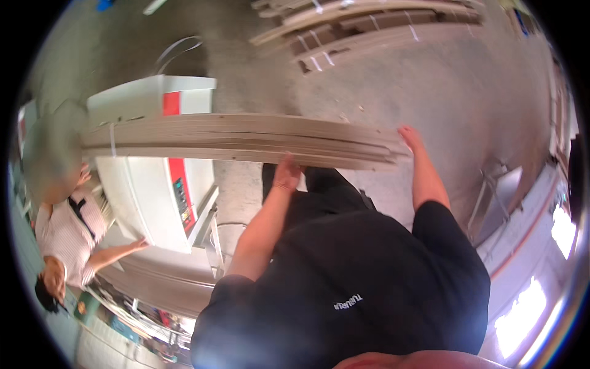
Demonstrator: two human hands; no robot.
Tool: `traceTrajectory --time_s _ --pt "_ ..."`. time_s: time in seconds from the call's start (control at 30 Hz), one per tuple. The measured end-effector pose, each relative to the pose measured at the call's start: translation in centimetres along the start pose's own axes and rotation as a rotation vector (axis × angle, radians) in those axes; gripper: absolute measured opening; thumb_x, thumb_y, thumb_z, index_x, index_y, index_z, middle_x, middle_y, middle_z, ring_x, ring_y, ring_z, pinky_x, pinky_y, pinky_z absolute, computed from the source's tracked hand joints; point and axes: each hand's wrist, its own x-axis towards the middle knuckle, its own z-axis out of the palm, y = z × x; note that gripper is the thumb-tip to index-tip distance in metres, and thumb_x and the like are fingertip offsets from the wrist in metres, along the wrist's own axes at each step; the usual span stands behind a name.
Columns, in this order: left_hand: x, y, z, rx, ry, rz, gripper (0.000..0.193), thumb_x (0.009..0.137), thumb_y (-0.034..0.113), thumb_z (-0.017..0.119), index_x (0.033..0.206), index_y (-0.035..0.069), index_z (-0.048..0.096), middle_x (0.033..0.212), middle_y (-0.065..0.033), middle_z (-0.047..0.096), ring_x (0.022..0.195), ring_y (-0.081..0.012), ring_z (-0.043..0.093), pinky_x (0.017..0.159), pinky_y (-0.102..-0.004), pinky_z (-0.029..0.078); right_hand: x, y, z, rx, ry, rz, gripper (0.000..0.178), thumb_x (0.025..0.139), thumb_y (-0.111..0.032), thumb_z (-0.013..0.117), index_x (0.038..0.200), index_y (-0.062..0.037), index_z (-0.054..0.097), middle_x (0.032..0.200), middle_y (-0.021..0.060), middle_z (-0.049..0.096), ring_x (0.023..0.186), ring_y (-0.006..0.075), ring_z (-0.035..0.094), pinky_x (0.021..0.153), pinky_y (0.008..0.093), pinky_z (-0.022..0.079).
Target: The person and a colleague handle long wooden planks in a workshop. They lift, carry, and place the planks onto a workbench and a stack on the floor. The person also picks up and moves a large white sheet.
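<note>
A bundle of long brown strips [233, 132] lies crosswise in front of me, level, stretching from over a white machine on the left to my right side. A pale strap [112, 140] circles its left end. My left hand [287, 172] grips the bundle's near edge, its fingers partly hidden by the strips. At the bundle's right end, my right hand [410, 138] is closed around the end corner. Both of my arms reach forward from black sleeves.
The white machine [144, 197] has red stripes and a button panel [182, 200]. Beside it, a co-worker in a striped shirt [70, 237] stretches an arm to its edge. More strapped brown bundles [375, 37] lie on the concrete floor [491, 92]. A metal-framed stand [498, 197] is at the right.
</note>
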Motion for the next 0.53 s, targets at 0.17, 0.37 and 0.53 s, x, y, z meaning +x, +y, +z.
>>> traceTrajectory --time_s 0.17,0.37,0.53 --pt "1.6 -3.9 -4.4 -0.078 -0.214 -0.067 0.054 0.083 0.02 0.082 0.131 0.018 0.059 0.129 -0.0031 0.065 0.124 -0.0234 0.058 0.109 -0.0488 0.043 0.3 -11.4 2.6 -0.22 -0.267 -0.128 0.048 0.089 -0.05 0.057 0.101 -0.0071 0.075 0.102 0.0177 0.073 0.098 0.0324 0.068 0.086 0.0434 0.051" --pt "1.2 -3.5 -2.5 -0.005 -0.205 -0.077 0.05 0.087 0.021 0.077 0.133 0.017 0.059 0.131 -0.0005 0.064 0.127 -0.0198 0.056 0.11 -0.0429 0.04 2.3 -19.4 7.6 0.02 -0.7 0.209 0.066 0.09 -0.061 0.057 0.126 -0.0076 0.069 0.128 0.0169 0.067 0.117 0.0283 0.062 0.103 0.0412 0.043" --pt "0.7 -3.0 -0.6 -0.034 -0.23 -0.04 0.066 0.086 0.02 0.078 0.145 0.022 0.049 0.142 0.0006 0.057 0.134 -0.0178 0.049 0.112 -0.0439 0.038 7.1 -18.1 11.6 0.025 -0.75 0.134 0.072 0.089 -0.065 0.059 0.141 -0.015 0.061 0.143 0.0149 0.058 0.138 0.0234 0.045 0.117 0.0391 0.028"
